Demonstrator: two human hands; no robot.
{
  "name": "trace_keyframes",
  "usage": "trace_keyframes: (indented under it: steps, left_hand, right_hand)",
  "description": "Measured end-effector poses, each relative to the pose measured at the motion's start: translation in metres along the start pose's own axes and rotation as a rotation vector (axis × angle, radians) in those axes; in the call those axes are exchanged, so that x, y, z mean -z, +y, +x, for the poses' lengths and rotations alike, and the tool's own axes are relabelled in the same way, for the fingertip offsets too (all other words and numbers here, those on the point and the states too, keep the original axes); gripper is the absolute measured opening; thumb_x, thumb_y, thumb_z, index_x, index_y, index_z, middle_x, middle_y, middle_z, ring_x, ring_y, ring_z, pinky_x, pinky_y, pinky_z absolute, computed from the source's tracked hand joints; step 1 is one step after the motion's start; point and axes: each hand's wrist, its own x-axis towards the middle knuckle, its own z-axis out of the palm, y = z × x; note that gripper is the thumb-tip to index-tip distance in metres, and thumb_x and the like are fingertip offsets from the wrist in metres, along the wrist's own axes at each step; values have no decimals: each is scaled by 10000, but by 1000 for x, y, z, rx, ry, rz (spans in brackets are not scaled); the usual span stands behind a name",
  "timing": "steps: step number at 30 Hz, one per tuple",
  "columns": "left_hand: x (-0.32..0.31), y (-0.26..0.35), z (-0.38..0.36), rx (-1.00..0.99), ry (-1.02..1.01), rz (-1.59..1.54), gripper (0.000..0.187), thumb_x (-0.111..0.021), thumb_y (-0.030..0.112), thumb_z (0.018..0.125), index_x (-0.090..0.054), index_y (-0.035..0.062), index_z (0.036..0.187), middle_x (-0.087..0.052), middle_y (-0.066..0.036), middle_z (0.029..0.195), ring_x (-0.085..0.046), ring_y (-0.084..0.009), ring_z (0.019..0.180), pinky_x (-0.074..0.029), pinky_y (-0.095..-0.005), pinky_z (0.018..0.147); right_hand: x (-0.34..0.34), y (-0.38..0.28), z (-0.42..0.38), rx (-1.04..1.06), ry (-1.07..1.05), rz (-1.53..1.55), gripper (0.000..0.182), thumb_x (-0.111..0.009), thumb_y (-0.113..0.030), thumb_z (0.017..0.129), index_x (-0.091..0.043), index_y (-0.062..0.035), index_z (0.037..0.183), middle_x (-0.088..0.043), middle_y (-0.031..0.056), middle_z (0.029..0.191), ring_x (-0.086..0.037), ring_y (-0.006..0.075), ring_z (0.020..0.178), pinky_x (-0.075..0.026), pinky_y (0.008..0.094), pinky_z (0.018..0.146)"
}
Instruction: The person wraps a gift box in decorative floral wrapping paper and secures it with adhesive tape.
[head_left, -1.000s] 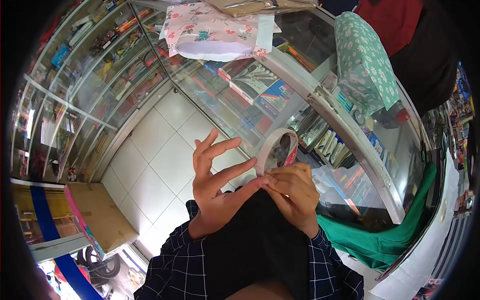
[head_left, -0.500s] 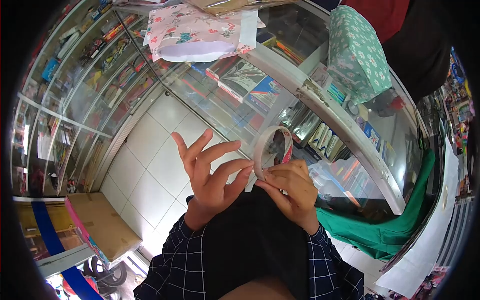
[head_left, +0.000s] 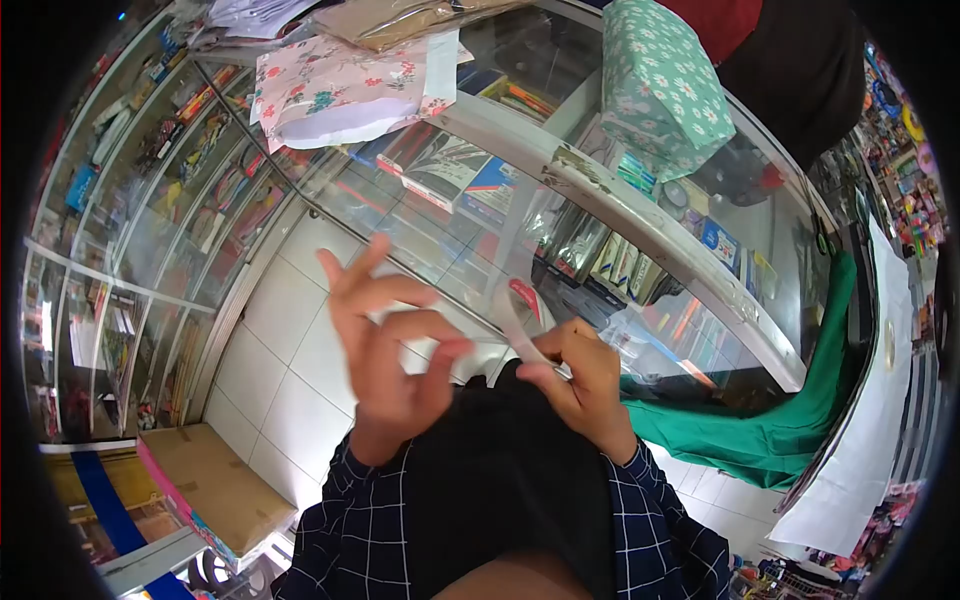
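My right hand (head_left: 583,380) is closed on the lower edge of a roll of clear tape (head_left: 512,320), whose core shows red and white printing. The roll stands nearly edge-on in front of my body. To its left, apart from it, is my left hand (head_left: 385,350), smeared by motion. Its thumb and forefinger are pinched together and the other fingers are raised and spread. Whether a strip of tape runs from that pinch to the roll cannot be made out.
A glass display counter (head_left: 680,225) full of stationery stands ahead. On it lie a pink floral paper bag (head_left: 350,90) and a green daisy-patterned package (head_left: 660,85). Green cloth (head_left: 750,440) hangs at right. Glass shelves (head_left: 150,200) and a cardboard box (head_left: 220,480) are at left.
My left hand has drawn away from the roll to the left, its thumb and forefinger now pinched. The roll has turned more edge-on in my right hand. The camera view has shifted slightly.
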Motion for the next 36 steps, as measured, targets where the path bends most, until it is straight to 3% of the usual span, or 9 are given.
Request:
trace_keyframes:
  steps: [3,8,15,22,27,29,31,34,36]
  left_hand:
    - [9,-5,18,15,179,-45,198,-502,201,961,-506,47,835,-497,-106,1018,-422,-346,1258,-292,-501,1035]
    - [49,-19,36,124,602,-104,210,-424,191,1001,-515,27,906,-528,-130,1136,-463,-318,1229,-350,-435,1021]
    - [-10,-1,28,292,208,-1023,232,-439,226,964,-541,21,1003,-549,-126,1125,-454,-301,1226,-321,-459,1064]
    - [-87,45,-2,364,-317,-1017,280,-521,-3,848,-493,-11,1126,-508,-138,1206,-471,-230,1180,-305,-360,1053]
    - [-93,59,-8,274,-368,-997,381,-542,-54,805,-453,13,1169,-503,-163,1221,-471,-247,1184,-300,-394,1056]
    - [-92,64,-8,242,-362,-1009,390,-542,-59,801,-446,19,1171,-500,-177,1238,-470,-254,1186,-298,-403,1057]
    - [-90,68,-6,202,-364,-1007,404,-536,-70,794,-434,25,1173,-497,-196,1254,-467,-266,1197,-295,-414,1059]
    - [-86,70,-2,189,-352,-1034,419,-532,-77,786,-417,31,1174,-495,-224,1262,-466,-282,1209,-290,-427,1060]
    - [-85,71,0,189,-340,-1058,424,-530,-77,782,-410,33,1173,-496,-238,1259,-467,-292,1214,-286,-433,1061]
  right_hand:
    - [18,-12,-2,141,-10,-28,252,-737,-247,771,-642,-27,848,-622,63,704,-536,229,594,-407,336,650]
    - [69,-10,-21,116,-1,-315,191,-737,-182,737,-641,-41,822,-603,57,710,-562,231,642,-396,376,694]
    - [157,-33,-29,156,336,-774,264,-691,-20,732,-607,-41,982,-638,79,875,-584,254,780,-396,371,754]
    - [209,20,-8,-255,221,-779,132,-635,-106,832,-613,-49,949,-621,134,963,-593,326,915,-435,376,808]
    - [291,57,11,-111,374,-896,165,-610,-134,855,-613,-31,984,-611,172,982,-604,361,922,-460,413,821]
    - [348,112,18,-419,419,-944,209,-627,-170,823,-639,-22,970,-632,205,946,-615,371,915,-481,422,796]
    - [385,159,18,-531,191,-1185,206,-647,-163,755,-669,-19,900,-646,232,888,-633,368,875,-497,420,766]
    - [386,158,29,-672,-41,-1343,168,-630,-128,743,-680,-44,879,-668,171,945,-642,330,900,-496,380,795]
    - [387,154,32,-748,20,-1252,149,-623,-93,729,-682,-51,859,-669,166,914,-646,322,886,-499,385,784]
